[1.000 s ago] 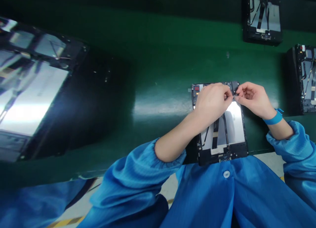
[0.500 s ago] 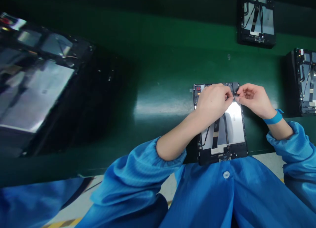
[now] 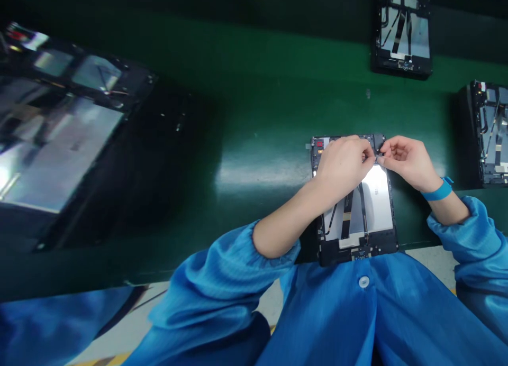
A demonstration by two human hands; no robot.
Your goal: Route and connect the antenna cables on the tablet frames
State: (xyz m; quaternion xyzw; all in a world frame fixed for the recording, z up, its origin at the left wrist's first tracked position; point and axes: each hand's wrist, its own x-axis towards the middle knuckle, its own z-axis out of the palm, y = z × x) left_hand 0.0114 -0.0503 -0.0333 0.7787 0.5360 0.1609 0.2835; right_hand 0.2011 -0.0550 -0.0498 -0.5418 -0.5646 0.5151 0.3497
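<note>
A tablet with its inside exposed lies on the green bench in front of me, its lower end at my blue coat. Dark ribbon cables run over its silvery plate. My left hand rests over the tablet's upper part, thumb and forefinger pinched near the top right. From the right, my right hand meets it there, its thumb and forefinger closed too. The fingertips of both hands nearly touch over a small dark piece; its kind is too small to make out. A blue band circles my right wrist.
On the left stands a large blurred stack of opened tablets. More opened tablets sit at the back right and at the right edge. The green bench top stretches between them, its front edge near my body.
Both hands keep nearly the same pinch over the tablet's top right. The tablet stack at the back right appears slightly further left, and the left stack slightly further right.
</note>
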